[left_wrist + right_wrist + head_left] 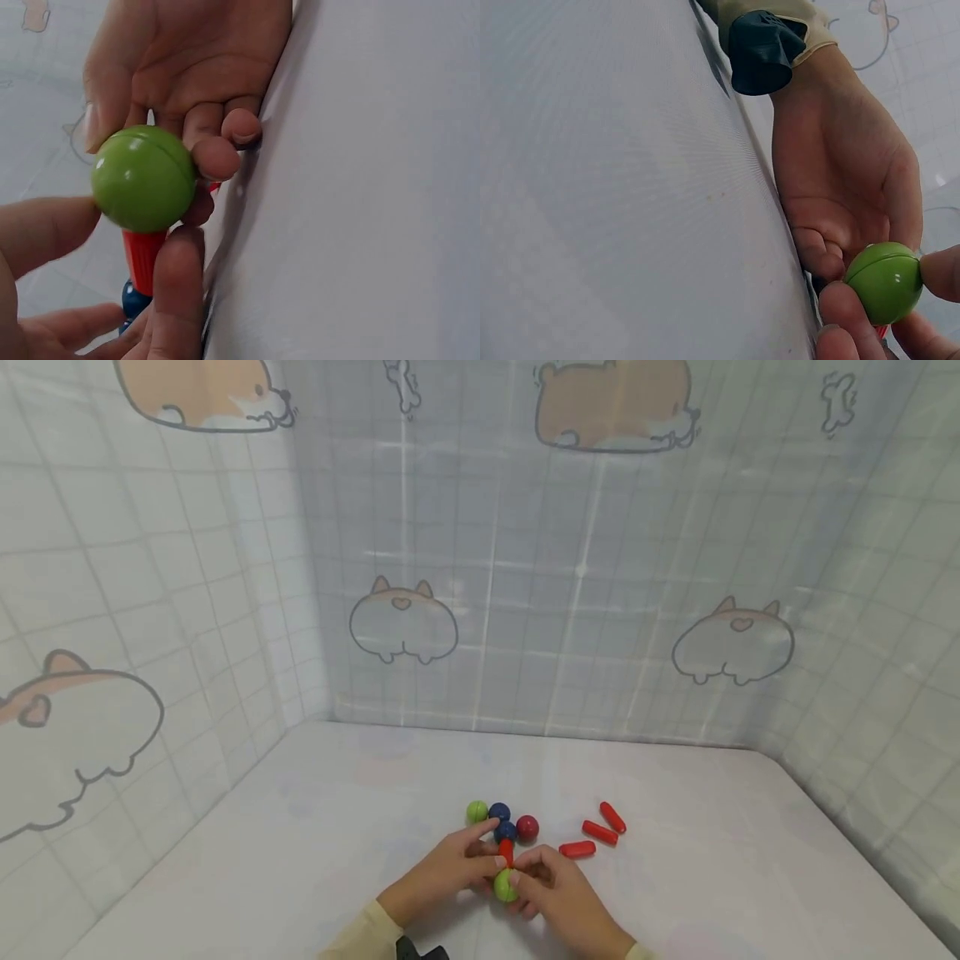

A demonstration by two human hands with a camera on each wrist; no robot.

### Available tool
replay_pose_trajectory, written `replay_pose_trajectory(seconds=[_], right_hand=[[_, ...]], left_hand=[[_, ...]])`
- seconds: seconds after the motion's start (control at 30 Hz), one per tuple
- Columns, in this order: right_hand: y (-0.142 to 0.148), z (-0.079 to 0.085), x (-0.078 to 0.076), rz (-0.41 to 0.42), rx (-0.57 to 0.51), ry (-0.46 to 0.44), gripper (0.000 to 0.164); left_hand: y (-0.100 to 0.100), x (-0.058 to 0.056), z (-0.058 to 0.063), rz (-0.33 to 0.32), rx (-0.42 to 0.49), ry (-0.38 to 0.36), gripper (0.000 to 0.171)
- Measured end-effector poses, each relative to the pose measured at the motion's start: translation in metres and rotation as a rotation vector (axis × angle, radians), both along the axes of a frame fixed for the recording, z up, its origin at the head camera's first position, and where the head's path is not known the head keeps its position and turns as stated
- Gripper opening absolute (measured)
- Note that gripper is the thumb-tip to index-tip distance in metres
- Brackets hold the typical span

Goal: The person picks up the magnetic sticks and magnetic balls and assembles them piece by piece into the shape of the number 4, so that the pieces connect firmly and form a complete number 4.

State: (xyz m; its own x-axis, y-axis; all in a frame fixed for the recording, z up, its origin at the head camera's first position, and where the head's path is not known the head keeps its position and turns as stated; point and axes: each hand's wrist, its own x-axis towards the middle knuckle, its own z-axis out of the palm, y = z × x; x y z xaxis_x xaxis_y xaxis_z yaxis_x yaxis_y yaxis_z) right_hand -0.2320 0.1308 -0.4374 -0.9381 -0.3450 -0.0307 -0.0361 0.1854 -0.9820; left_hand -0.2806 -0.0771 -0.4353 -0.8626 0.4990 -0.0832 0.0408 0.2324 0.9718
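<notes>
Tabletop room left, I note | loose rods near right hand, pinching green ball | left hand grips red rod, long axis forward

On my feed the left sleeve is pale cream, running down to the wrist, its cuff loose-edged. Of the right sleeve I get only a sliver, the same cream. A stubby, rounded, near-black unit with a roundish end sits at the left cuff. Left hand and right hand are bare.
</notes>
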Motion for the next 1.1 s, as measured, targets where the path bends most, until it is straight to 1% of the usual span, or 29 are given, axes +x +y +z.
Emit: replay_pose_trajectory(seconds=[0.2,0.3,0.4,0.47,0.53,0.67,0.83,1.0,1.1], right_hand=[[0.000,0.001,0.001,-0.011,-0.006,0.009,0.041],[-0.001,0.001,0.001,-0.023,-0.011,0.003,0.041],[-0.002,0.001,0.001,-0.038,-0.002,-0.002,0.039],[-0.001,0.002,0.001,-0.043,0.003,-0.005,0.038],[-0.001,0.003,0.001,-0.047,0.008,-0.004,0.036],[0.000,0.006,0.003,-0.043,0.007,-0.004,0.035],[0.002,0.008,0.003,-0.032,0.012,-0.001,0.035],[0.008,0.006,-0.003,-0.018,-0.002,-0.005,0.034],[0.015,0.005,-0.008,-0.039,0.008,0.012,0.035]], left_hand=[[-0.004,0.002,0.002,-0.048,0.031,-0.008,0.069],[-0.006,0.003,0.002,-0.091,0.049,0.009,0.069],[-0.007,0.005,0.002,-0.132,0.040,0.042,0.070],[-0.006,0.006,0.003,-0.141,0.025,0.060,0.072],[-0.004,0.008,0.004,-0.132,0.008,0.071,0.073],[-0.001,0.010,0.005,-0.095,-0.012,0.069,0.073],[0.000,0.011,0.003,-0.064,-0.021,0.079,0.065],[0.001,0.011,0.002,-0.043,-0.027,0.078,0.056],[0.001,0.012,0.003,-0.030,-0.043,0.081,0.053]])
